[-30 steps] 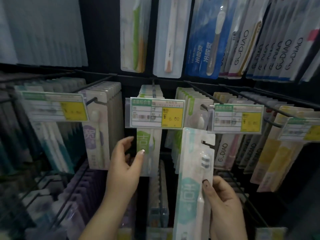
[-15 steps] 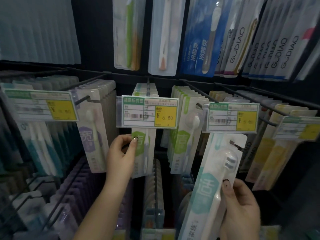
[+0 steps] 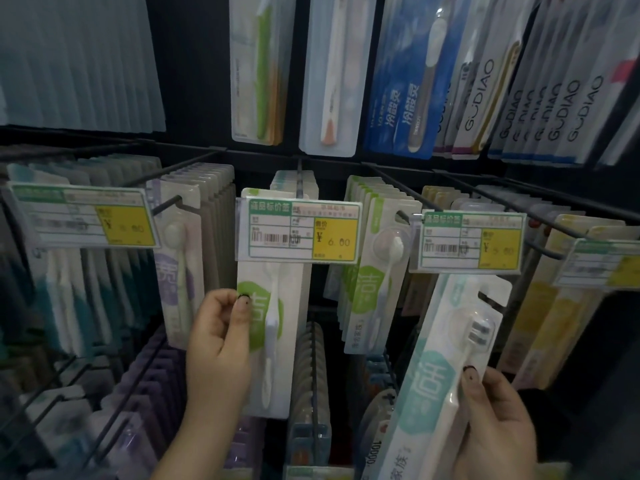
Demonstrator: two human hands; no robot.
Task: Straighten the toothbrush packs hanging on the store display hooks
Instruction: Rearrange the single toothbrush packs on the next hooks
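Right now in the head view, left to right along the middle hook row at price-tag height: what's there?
Blurred left price tag → purple toothbrush pack → left hand → green pack it pinches → second green pack → teal pack tilted in right hand → yellow packs.

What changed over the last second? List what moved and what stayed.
The right hand tilted its teal toothbrush pack, top swinging rightward from upright. The left hand, first open beside the hanging green pack, closed its fingers on that pack's left edge. Price tags and the other packs stayed put.
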